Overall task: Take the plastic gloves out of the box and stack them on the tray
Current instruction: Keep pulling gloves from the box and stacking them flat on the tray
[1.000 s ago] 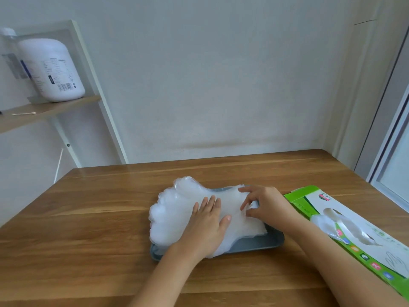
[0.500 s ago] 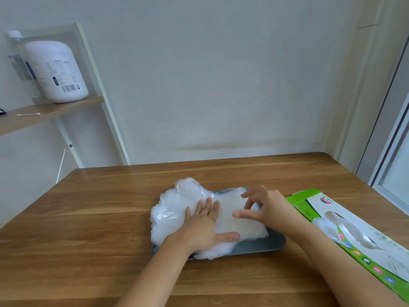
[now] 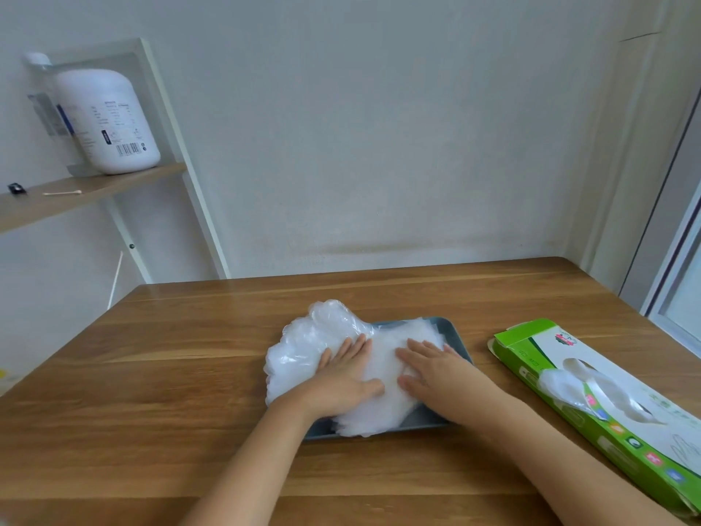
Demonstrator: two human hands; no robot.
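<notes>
A stack of clear plastic gloves [image 3: 303, 347] lies on a grey-blue tray [image 3: 453, 336] in the middle of the wooden table, its finger ends spilling over the tray's left edge. My left hand [image 3: 343, 377] presses flat on the stack's left half, fingers straight. My right hand [image 3: 436, 370] lies flat on the right half, beside the left one. The green and white glove box [image 3: 607, 408] lies to the right of the tray, a glove [image 3: 561, 381] poking out of its opening.
The wooden table [image 3: 170, 373] meets a white wall at the back. At the upper left a shelf [image 3: 95, 187] carries a large white bottle [image 3: 110, 123] and a cotton swab. A window frame stands at the right edge.
My right hand went from curled fingertips on the stack's right edge to lying flat on it. My left hand stayed pressed on the gloves. The view shifted slightly.
</notes>
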